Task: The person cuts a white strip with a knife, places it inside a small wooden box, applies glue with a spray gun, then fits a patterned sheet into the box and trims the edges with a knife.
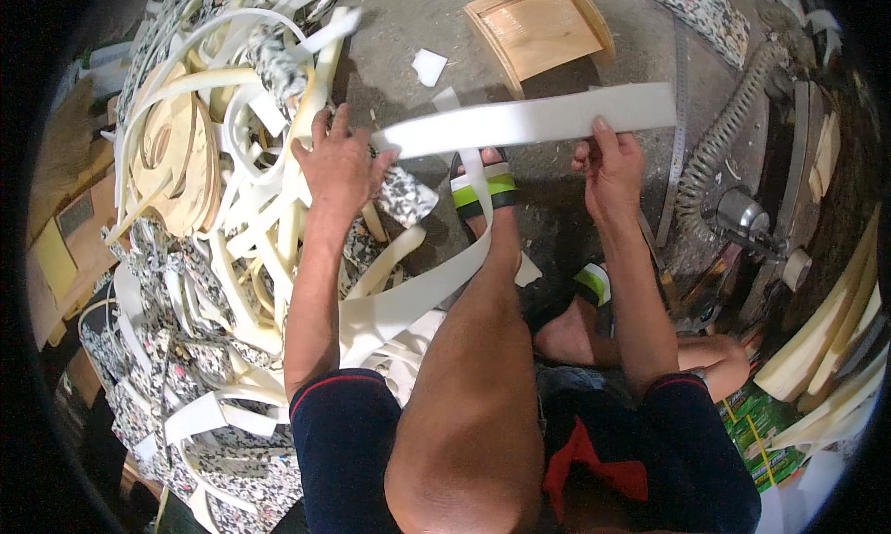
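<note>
A long white foam strip stretches across the view above my sandalled foot. My right hand pinches its lower edge towards the right end, thumb on the face and the other fingers curled. My left hand is palm down with fingers spread over the edge of a heap of foam offcuts. Its thumb lies close to the strip's left end; whether it touches the strip I cannot tell. A thinner white strip curves from the heap, past my shin and over the foot.
A shallow wooden tray-like piece lies on the floor at the far side, near a small white scrap. Speckled foam lies far right. A ribbed hose and a metal cylinder stand at right, beside cream foam strips.
</note>
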The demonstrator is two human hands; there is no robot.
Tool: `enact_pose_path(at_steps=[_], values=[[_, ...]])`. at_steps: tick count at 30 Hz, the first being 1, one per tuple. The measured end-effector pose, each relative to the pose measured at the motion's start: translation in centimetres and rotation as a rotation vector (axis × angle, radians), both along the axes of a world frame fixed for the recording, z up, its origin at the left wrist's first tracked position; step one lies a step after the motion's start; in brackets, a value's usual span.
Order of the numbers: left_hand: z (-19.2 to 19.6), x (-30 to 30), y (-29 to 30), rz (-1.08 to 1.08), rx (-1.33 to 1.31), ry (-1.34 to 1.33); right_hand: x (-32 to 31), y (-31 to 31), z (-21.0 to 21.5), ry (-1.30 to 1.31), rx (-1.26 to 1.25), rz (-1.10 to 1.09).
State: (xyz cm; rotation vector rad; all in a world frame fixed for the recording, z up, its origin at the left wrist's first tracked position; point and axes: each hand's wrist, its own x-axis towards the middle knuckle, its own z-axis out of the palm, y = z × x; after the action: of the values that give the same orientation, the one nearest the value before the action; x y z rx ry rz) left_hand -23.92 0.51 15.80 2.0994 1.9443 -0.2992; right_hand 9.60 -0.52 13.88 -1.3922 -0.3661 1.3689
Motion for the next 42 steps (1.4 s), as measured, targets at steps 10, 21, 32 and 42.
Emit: enact_pose_path(at_steps=[10, 21, 32, 42], values=[[2.2, -9.8, -7.8, 0.601, 0.085, 0.099, 5.3, -2.1, -1.5, 0.019, -0.037, -0.113], [-1.4, 4.4, -4.3, 0.247, 0.397, -0.594, 5.0, -3.0, 1.4, 0.379, 0.068, 0.216], [-4.8, 10.9, 3.8, 0.376, -0.316, -1.144, -1.4, 2.3, -4.0, 0.249, -0.126, 0.159], [-4.1, 13.7, 6.1, 0.201, 0.021, -0.855, -0.3, 5.2, -5.6, 0.184, -0.107, 0.153]])
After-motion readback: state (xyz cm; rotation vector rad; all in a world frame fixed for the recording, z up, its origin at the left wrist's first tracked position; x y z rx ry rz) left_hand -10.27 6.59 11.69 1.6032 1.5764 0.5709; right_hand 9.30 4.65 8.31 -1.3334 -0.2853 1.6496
